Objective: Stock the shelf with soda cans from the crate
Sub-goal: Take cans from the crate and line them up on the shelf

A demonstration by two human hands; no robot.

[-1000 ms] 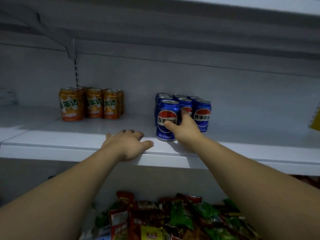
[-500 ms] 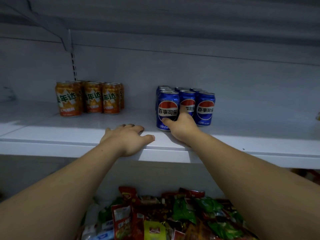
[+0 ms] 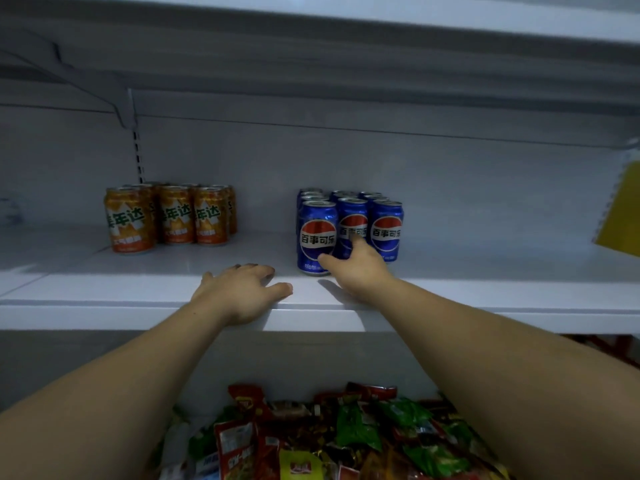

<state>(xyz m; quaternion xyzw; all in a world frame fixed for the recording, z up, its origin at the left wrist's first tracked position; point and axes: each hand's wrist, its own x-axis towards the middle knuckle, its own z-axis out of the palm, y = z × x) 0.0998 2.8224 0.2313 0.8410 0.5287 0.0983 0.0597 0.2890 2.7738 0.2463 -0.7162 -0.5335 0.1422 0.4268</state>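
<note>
1. Reaches in with the right hand [image 3: 356,270], spread wide and gripping nothing. Presses the thumb low against the front-left blue can [image 3: 317,233] and lays the forefinger up the face of the middle blue can [image 3: 353,220]. Looks like nudging the row square, not carrying.
2. Rests the left hand [image 3: 239,294] palm-down on the front lip of the shelf [image 3: 104,315], near the blue cans but apart from them. Fingers loosely bent, nothing held.
3. Around the right hand: a tight block of blue cans, all upright, three across the front with the right blue can [image 3: 386,230] closing the row. More rows behind, too hidden to count.
4. Further left, well apart from the blue block: orange cans [image 3: 169,216], also upright, three in front with others behind.
5. Judged as partly stocked. Two small groups in place, with room for many more between them and on towards the yellow tag [image 3: 620,216] at the right. No can in either hand, so probably a fetch from the crate next, once the front row sits straight.
6. No sight of the crate here, so impossible to say how many cans remain. Below the shelf, only a heap of snack packets [image 3: 311,438].
</note>
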